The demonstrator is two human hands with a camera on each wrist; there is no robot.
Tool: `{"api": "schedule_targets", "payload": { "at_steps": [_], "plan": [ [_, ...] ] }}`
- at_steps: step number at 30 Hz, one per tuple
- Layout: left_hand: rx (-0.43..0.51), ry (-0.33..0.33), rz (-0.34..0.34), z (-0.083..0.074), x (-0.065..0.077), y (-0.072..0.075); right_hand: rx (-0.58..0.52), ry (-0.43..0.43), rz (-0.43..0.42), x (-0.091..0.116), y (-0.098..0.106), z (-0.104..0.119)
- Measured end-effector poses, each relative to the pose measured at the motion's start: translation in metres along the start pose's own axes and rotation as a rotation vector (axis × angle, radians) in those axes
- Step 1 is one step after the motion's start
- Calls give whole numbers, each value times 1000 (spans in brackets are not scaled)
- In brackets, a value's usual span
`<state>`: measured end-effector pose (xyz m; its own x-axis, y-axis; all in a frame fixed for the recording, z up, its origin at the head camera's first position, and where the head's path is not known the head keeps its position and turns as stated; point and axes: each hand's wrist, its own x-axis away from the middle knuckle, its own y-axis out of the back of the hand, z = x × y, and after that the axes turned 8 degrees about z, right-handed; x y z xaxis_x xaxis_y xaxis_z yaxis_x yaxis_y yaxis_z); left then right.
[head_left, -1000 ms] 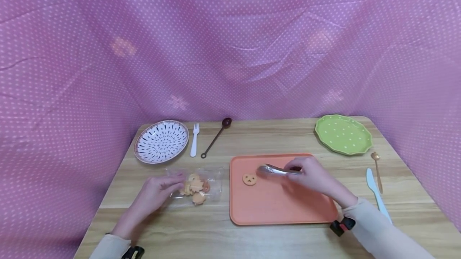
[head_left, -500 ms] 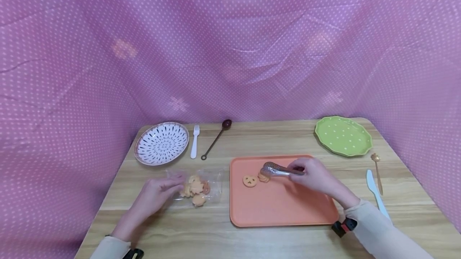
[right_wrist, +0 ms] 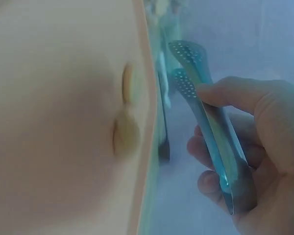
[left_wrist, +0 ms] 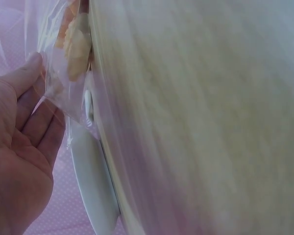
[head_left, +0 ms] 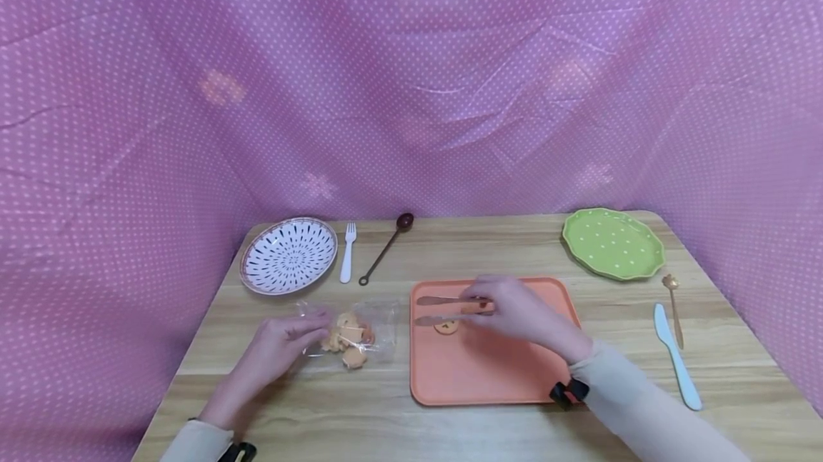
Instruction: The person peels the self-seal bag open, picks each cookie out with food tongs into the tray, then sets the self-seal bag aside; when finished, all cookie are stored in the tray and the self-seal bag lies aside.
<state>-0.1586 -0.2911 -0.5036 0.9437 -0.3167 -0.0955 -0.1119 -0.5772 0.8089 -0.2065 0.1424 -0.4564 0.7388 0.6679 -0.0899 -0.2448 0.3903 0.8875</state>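
Note:
My left hand (head_left: 276, 348) pinches the edge of a clear plastic bag (head_left: 384, 323) that lies on the table with several biscuits (head_left: 350, 337) inside. My right hand (head_left: 517, 312) grips metal tongs (head_left: 440, 300) with perforated tips, held over the orange tray (head_left: 463, 380). The tips of the tongs (right_wrist: 188, 54) stand apart with nothing between them. On the tray, a round face biscuit (head_left: 446, 328) is partly covered by the tongs in the head view. Two biscuits show on the tray in the right wrist view, the nearer biscuit (right_wrist: 125, 136) beside the other one (right_wrist: 128, 84).
At the back left are a patterned plate (head_left: 289, 256), a white fork (head_left: 348, 255) and a dark long-handled spoon (head_left: 388, 246). To the right lie a green dotted plate (head_left: 614, 244), a gold spoon (head_left: 674, 308) and a pale blue knife (head_left: 676, 355). A pink curtain (head_left: 411, 91) surrounds the table.
The tongs have let go of a biscuit on the tray beside the round one. My right hand has moved left with the tongs, whose arms now spread apart. My left hand stays put.

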Motion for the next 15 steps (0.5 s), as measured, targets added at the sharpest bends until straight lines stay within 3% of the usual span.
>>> {"api": "schedule_targets", "payload": {
  "at_steps": [7, 15],
  "plan": [
    [21, 3, 11, 0, -2, 0, 3, 86, 87, -39, -26, 18],
    [15, 0, 5, -1, -1, -1, 32, 157, 124, -61, -46, 34]
  ]
}}
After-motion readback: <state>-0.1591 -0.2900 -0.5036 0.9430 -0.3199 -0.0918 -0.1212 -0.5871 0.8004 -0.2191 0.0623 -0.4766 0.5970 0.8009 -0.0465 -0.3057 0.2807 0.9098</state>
